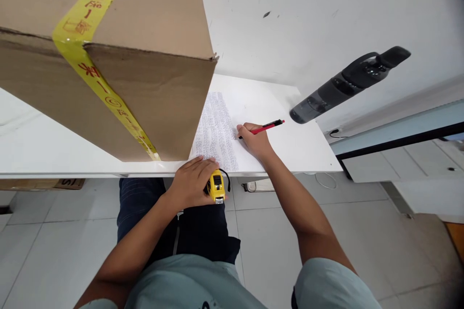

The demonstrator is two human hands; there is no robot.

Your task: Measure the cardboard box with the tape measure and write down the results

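My left hand (192,181) is closed around a yellow tape measure (216,186) at the table's front edge. My right hand (254,141) grips a red pen (266,127) with its tip resting on a sheet of paper (216,130) covered with lines of writing. The paper lies on the white table (304,145), partly under the corner of a big cardboard box (108,53) sealed with yellow printed tape (94,65).
A dark handheld device (348,84) sits at the table's far right corner against the white wall. A cable and a white power strip (259,185) lie on the tiled floor under the table. A low cabinet (402,159) stands to the right.
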